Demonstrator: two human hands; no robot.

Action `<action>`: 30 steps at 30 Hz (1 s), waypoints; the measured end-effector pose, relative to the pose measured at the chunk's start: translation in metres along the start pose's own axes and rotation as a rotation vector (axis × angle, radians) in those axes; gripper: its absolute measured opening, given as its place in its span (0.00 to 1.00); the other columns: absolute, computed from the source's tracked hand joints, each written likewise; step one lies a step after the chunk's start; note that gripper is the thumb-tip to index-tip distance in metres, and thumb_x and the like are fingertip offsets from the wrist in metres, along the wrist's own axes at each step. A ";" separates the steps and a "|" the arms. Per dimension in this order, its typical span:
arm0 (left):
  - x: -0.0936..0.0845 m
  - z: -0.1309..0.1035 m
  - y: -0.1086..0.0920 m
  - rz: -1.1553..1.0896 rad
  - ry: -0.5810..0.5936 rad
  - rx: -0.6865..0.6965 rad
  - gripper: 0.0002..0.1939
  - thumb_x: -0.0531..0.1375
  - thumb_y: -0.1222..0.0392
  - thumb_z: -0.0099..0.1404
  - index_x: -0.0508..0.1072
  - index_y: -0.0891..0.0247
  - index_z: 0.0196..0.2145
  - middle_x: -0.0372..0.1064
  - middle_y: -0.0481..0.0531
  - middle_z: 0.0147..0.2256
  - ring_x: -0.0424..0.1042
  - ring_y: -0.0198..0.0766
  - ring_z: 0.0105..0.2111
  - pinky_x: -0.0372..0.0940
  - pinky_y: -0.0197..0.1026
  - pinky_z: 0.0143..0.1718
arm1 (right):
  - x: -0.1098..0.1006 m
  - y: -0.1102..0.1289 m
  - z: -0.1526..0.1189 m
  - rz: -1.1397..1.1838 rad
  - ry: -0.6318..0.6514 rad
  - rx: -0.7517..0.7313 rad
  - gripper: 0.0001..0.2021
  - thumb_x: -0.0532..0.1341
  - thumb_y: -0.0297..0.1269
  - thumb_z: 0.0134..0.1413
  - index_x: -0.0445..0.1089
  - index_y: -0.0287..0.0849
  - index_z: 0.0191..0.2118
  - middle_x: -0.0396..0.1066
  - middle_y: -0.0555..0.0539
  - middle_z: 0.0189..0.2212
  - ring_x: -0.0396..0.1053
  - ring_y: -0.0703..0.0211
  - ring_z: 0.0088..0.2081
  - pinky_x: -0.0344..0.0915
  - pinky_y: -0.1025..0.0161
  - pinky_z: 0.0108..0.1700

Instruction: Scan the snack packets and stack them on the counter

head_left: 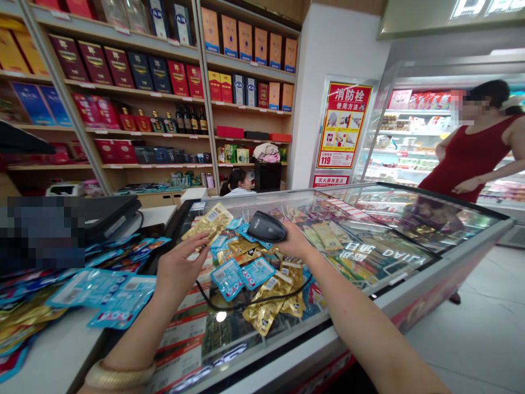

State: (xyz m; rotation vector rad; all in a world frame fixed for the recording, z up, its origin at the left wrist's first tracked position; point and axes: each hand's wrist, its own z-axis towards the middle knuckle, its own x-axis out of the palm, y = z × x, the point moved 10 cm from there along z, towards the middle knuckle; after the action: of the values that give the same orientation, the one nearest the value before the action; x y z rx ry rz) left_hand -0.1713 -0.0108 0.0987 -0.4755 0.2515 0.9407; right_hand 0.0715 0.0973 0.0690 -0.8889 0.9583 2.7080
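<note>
My right hand (pixel 292 239) is closed round the handle of a black barcode scanner (pixel 266 226), its head pointing left above a heap of packets. My left hand (pixel 182 262) has its fingers on the near edge of a gold snack packet (pixel 215 220), which shows a barcode; the grip is partly hidden. Below the scanner, blue snack packets (pixel 257 272) and gold packets (pixel 268 306) lie heaped on the freezer's glass top. The scanner's black cable (pixel 246 304) loops across the heap.
More blue packets (pixel 106 290) lie on the white counter (pixel 77 350) at left, beside a black device (pixel 109 216). The glass-topped freezer (pixel 394 293) stretches right. Boxed bottles fill the shelves (pixel 143 93). A person in red (pixel 471 158) stands beyond the freezer; another person (pixel 238 183) is behind it.
</note>
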 end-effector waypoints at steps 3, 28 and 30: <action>0.004 -0.001 -0.011 0.037 0.018 0.103 0.12 0.58 0.54 0.66 0.80 0.60 0.35 0.80 0.53 0.42 0.80 0.42 0.40 0.75 0.43 0.46 | 0.003 0.002 0.001 0.051 0.006 0.003 0.13 0.66 0.34 0.45 0.77 0.39 0.40 0.79 0.49 0.35 0.75 0.53 0.38 0.69 0.62 0.44; 0.017 -0.004 -0.004 0.067 0.117 0.028 0.12 0.56 0.55 0.66 0.80 0.57 0.36 0.80 0.53 0.43 0.79 0.43 0.42 0.74 0.45 0.48 | 0.009 0.001 0.000 0.009 0.014 0.068 0.16 0.67 0.32 0.45 0.76 0.39 0.44 0.80 0.48 0.38 0.75 0.52 0.40 0.70 0.60 0.45; 0.017 -0.005 -0.006 0.055 0.108 0.030 0.11 0.57 0.56 0.66 0.80 0.58 0.36 0.80 0.54 0.43 0.79 0.43 0.42 0.73 0.44 0.48 | 0.009 0.002 -0.001 -0.002 0.018 0.066 0.14 0.67 0.33 0.45 0.77 0.39 0.41 0.79 0.48 0.35 0.75 0.52 0.38 0.70 0.61 0.42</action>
State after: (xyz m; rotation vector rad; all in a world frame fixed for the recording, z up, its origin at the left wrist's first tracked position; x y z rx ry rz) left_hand -0.1568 -0.0038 0.0894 -0.4947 0.3773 0.9644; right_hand 0.0639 0.0946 0.0646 -0.9023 1.0433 2.6547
